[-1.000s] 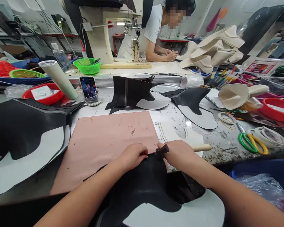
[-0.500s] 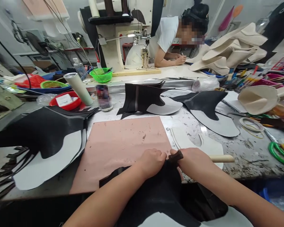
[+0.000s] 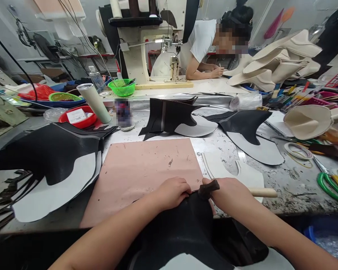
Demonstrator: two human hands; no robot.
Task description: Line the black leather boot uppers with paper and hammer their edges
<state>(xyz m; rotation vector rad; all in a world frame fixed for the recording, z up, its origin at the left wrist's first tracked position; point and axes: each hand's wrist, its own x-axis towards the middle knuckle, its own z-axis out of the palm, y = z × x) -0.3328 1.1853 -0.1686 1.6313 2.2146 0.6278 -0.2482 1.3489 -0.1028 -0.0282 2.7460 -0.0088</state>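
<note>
My right hand (image 3: 229, 193) is closed around a hammer (image 3: 264, 192). Its pale wooden handle sticks out to the right, and the dark head shows at the thumb side, close over the top edge of a black leather upper piece (image 3: 183, 230) with white parts. My left hand (image 3: 171, 193) has its fingers curled over that same edge, pinching the leather just left of the hammer head. The upper hangs over the table's front edge toward me, its top lying on a pinkish board (image 3: 149, 165). The right fingertips are hidden.
Stacked black-and-white uppers (image 3: 59, 157) lie at left, with more uppers (image 3: 174, 116) behind the board. White cut pieces (image 3: 248, 172) and green-handled scissors (image 3: 331, 187) are at right. A sewing machine (image 3: 141, 48) stands at the back; a person (image 3: 199, 48) leans over the far table.
My left hand has shifted slightly left and down along the leather edge, and its fingers lie flatter. The hammer head has tilted a little; the leather has moved slightly toward me.
</note>
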